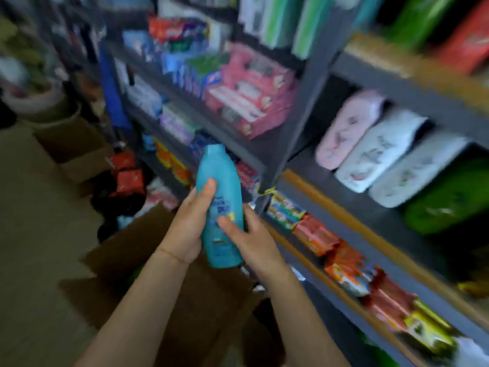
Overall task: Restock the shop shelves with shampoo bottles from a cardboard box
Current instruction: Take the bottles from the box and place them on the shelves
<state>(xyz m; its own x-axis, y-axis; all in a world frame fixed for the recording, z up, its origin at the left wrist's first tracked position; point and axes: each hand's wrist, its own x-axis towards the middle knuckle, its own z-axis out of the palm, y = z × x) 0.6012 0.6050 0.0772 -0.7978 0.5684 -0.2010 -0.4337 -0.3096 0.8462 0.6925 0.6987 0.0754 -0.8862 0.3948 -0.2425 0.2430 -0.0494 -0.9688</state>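
Note:
A teal shampoo bottle [219, 192] stands upright in mid-air at the centre of the head view, cap up. My left hand [189, 223] grips its left side, thumb across the front. My right hand [247, 237] holds its lower right side, with the thumb on the label. Below my forearms lies the open brown cardboard box [148, 250]; its inside is dark and blurred. The grey metal shelves [299, 123] rise just behind and to the right of the bottle.
The shelves hold pink cartons [251, 94], blue packets, pale soft packs [370, 147], green bags and a row of sachets [344, 263] on the low right shelf. Red packets [127, 173] and more boxes [79, 149] sit on the tan floor at left.

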